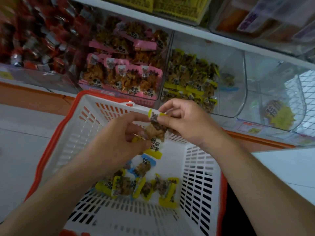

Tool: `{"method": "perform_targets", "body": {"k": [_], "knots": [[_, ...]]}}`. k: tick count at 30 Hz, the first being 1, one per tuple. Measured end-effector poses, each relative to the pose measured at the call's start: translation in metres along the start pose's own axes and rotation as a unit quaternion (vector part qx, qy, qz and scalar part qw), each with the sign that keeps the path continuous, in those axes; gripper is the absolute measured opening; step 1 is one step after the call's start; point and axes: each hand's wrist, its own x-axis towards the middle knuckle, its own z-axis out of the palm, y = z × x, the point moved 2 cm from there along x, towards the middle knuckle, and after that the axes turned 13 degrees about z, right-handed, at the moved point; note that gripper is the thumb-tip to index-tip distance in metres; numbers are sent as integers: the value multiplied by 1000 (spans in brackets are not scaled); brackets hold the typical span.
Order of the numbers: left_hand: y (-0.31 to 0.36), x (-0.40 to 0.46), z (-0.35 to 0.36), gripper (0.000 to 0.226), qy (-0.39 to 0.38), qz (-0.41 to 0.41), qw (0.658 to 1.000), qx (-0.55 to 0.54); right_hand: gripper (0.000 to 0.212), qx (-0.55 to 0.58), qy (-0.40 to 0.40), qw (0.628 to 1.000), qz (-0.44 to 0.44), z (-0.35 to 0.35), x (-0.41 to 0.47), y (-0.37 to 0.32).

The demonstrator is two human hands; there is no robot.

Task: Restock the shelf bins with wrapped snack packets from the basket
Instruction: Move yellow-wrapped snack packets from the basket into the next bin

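Item: yellow-edged clear snack packet (156, 132), held above the white slatted plastic basket with orange rim (201, 167), just short of the shelf.

Left hand (122, 138): grip curled round the packet's lower part, apparently with another yellow-edged packet bunched in the palm.

Right hand (184, 121): grip pinches the top edge, likely to take it for placing.

Stock remaining: loose yellow- and blue-edged packets (136, 183) on the basket floor.

Destination, judged: clear shelf bin of matching yellow-edged packets (190, 79), directly behind the hands; beside it, the pink-edged packet bin (124, 72).
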Motion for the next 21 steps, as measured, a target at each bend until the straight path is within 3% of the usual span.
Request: {"method": "perform_targets", "body": {"k": [6, 9, 13, 17, 21], "knots": [[10, -1, 14, 83, 50, 52, 997, 8, 18, 18, 2, 1000, 18, -5, 0, 2], [17, 11, 32, 70, 44, 60, 997, 36, 15, 21, 38, 999, 19, -23, -2, 10], [32, 50, 66, 57, 57, 63, 996, 8, 5, -4, 205, 979, 5, -74, -20, 31], [53, 122, 100, 49, 93, 109, 988, 61, 16, -2, 355, 934, 45, -132, -38, 59], [68, 191, 133, 46, 103, 137, 979, 115, 32, -51, 301, 940, 154, -152, -31, 80]]}}
